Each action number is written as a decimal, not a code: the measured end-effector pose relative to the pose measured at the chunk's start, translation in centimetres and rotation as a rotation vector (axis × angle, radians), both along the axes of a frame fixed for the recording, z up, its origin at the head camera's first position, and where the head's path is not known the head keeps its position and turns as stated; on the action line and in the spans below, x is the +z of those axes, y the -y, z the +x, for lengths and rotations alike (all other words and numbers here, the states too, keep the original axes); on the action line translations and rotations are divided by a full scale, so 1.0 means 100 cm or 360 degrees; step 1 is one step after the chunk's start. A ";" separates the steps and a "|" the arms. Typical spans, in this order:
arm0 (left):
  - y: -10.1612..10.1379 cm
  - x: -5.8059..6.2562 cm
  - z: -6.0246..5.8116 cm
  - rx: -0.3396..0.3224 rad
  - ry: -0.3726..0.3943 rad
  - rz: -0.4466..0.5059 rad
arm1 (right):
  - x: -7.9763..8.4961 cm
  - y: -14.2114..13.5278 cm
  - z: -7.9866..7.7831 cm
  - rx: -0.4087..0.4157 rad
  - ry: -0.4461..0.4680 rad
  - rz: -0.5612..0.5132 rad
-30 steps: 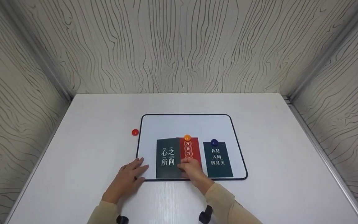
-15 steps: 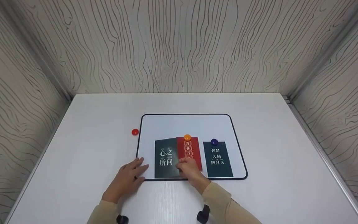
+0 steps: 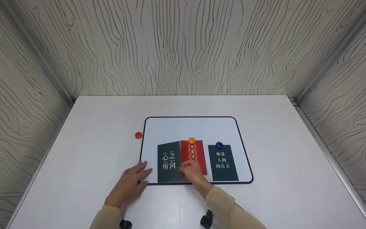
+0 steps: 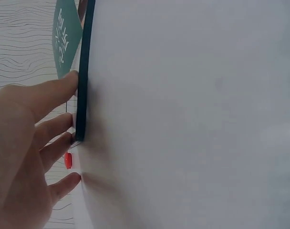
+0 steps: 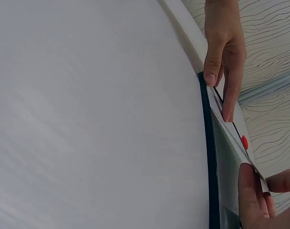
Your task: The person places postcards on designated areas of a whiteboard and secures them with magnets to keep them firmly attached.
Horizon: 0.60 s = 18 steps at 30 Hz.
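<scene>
In the head view, my right hand point(image 3: 192, 173) pinches the right edge of a dark green card point(image 3: 167, 151) with white Chinese characters. That card is tilted up from the whiteboard point(image 3: 189, 127), its right side raised, as the right wrist view shows its underside point(image 5: 226, 162). It overlaps the left edge of a red card point(image 3: 199, 151), which has an orange round magnet point(image 3: 192, 140) at its top. My left hand point(image 3: 130, 183) rests with spread fingers on the board's lower left corner. In the left wrist view, the thumb point(image 4: 59, 93) touches the black frame point(image 4: 85, 71).
A second dark green card point(image 3: 224, 173) lies to the right under a dark blue round magnet point(image 3: 219, 145). A red round magnet point(image 3: 138, 135) sits just outside the board's left edge on the white table point(image 3: 100, 121). Wood-patterned panels point(image 3: 183, 47) enclose the back and sides.
My right hand has moved slightly left with the dark green card, whose right edge now uncovers more of the red card. The left hand stays in place.
</scene>
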<state>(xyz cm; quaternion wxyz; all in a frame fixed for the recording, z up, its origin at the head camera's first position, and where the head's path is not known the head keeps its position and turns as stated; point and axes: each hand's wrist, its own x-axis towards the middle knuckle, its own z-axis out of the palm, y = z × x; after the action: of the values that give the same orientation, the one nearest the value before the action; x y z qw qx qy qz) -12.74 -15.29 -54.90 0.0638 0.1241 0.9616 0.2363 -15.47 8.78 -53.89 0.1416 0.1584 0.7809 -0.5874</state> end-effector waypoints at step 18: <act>-0.001 0.001 -0.001 0.0011 0.0006 0.0014 | 0.002 0.001 0.000 0.0188 -0.0149 0.0323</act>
<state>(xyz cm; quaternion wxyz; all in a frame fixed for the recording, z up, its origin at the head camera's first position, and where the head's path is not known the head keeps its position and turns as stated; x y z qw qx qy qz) -12.80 -15.16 -54.77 0.0643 0.1206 0.9609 0.2409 -15.42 8.68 -53.70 0.1226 0.0982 0.8501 -0.5027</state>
